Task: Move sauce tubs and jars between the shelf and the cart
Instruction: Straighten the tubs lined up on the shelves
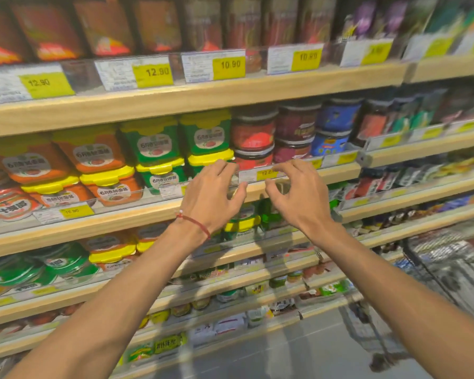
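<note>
Head view, motion-blurred. Both forearms are stretched forward and up toward the shelf (pixel 121 220), converging on the yellow price tag (pixel 267 174) clipped to its front rail. The left hand (pixel 211 195) is seen back-up just left of the price tag, with a red string bracelet (pixel 193 221) worn at the wrist. Its fingers are half curled and the thumb is spread toward the tag; nothing is gripped, so the hand is released. Its fingertips (pixel 225 164) are placed at the rail, but contact cannot be confirmed through the blur. The right hand (pixel 298 192) is held just right of and slightly below the price tag in a mirrored claw, fingers arched, thumb pointed at the left thumb. Nothing is held there either: released. Its fingertips overlap the rail right of the tag; contact likewise cannot be told. Red-labelled jars (pixel 253 135) are stacked two high directly above the price tag, behind the rail, apart from both palms. Green tubs with yellow lids (pixel 207 138) are stacked up and left of the tag, the lower lid sitting just above the left fingertips. Orange tubs (pixel 91 151) are stacked well left of the tag. The wire cart (pixel 449 258) is seen well right of and below the tag, beside the right forearm.
</note>
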`<control>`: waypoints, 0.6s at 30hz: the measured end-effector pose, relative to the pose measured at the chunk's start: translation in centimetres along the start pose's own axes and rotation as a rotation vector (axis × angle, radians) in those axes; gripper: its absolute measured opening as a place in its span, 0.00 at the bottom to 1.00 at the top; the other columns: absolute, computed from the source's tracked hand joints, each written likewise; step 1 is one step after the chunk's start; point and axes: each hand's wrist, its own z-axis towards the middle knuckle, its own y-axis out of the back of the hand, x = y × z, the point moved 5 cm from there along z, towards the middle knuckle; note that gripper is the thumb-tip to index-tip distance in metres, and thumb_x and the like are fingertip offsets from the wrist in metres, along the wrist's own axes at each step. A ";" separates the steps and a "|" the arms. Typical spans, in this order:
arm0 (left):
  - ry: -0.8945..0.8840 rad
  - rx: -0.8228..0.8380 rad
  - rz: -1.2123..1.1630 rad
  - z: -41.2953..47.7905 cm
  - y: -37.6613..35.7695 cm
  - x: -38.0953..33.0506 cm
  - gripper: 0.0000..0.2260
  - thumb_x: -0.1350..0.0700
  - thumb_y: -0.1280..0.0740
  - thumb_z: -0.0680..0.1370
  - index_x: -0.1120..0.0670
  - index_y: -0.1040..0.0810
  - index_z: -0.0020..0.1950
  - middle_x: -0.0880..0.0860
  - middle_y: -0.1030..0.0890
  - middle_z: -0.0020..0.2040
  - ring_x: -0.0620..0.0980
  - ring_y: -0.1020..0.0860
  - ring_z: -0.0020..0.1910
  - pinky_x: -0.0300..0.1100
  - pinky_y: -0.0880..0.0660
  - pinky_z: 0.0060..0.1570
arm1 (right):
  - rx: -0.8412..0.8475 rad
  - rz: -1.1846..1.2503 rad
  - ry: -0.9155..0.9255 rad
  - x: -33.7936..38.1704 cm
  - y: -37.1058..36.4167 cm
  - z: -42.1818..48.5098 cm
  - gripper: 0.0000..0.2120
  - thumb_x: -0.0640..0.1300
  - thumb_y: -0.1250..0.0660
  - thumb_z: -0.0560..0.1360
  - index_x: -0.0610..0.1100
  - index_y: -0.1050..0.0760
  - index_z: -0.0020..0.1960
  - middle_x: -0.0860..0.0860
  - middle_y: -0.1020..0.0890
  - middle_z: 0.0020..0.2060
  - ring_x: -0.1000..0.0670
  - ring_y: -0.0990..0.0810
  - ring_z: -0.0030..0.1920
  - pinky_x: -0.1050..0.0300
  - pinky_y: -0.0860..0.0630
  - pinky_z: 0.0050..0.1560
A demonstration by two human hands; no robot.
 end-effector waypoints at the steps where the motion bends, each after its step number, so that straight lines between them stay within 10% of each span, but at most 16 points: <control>1: -0.008 -0.009 0.003 0.6 -0.5 -0.7 0.15 0.48 0.35 0.80 0.56 0.21 0.60 0.54 0.20 0.52 0.57 0.21 0.52 0.51 0.22 0.48 | -0.003 0.010 0.001 -0.8 0.4 0.3 0.19 0.54 0.34 0.76 0.44 0.17 0.59 0.47 0.16 0.53 0.44 0.21 0.57 0.48 0.23 0.54; 13: 0.035 -0.045 0.111 6.7 -7.3 -9.5 0.14 0.49 0.34 0.79 0.57 0.21 0.58 0.54 0.20 0.49 0.56 0.22 0.49 0.50 0.24 0.47 | 0.052 0.126 0.100 -11.3 3.9 5.4 0.20 0.56 0.35 0.77 0.45 0.18 0.61 0.51 0.17 0.54 0.47 0.21 0.57 0.51 0.25 0.55; 18: 0.160 -0.009 0.103 7.8 -8.5 -11.1 0.24 0.47 0.36 0.81 0.58 0.28 0.74 0.58 0.17 0.56 0.61 0.20 0.54 0.52 0.23 0.52 | 0.132 0.187 0.090 -12.7 4.0 6.6 0.22 0.54 0.33 0.79 0.47 0.23 0.70 0.52 0.18 0.63 0.49 0.24 0.65 0.54 0.28 0.63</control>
